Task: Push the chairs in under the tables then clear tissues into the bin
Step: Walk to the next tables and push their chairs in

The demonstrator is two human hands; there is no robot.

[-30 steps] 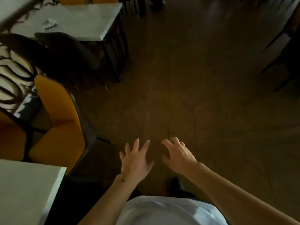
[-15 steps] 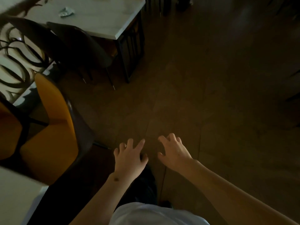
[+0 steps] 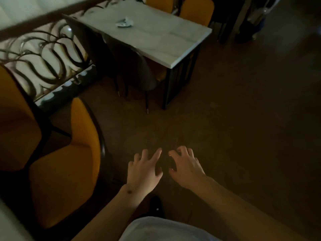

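Now, from left to right:
Orange chair [image 3: 64, 164]: nearer and larger at the person's left than a second ago, standing out from its table (not yet pushed in, I'd judge).
Dark chair [image 3: 139, 70]: tucked partly under the marble table [image 3: 173, 44], which has come into fuller view as the person walks toward it.
Tissue [image 3: 124, 23]: crumpled on the tabletop's far side, well apart from both hands; no bin in sight.
Left hand [image 3: 144, 173]: empty, fingers spread over the floor.
Right hand [image 3: 186, 169]: empty too, fingers loosely curled, just beside the left.
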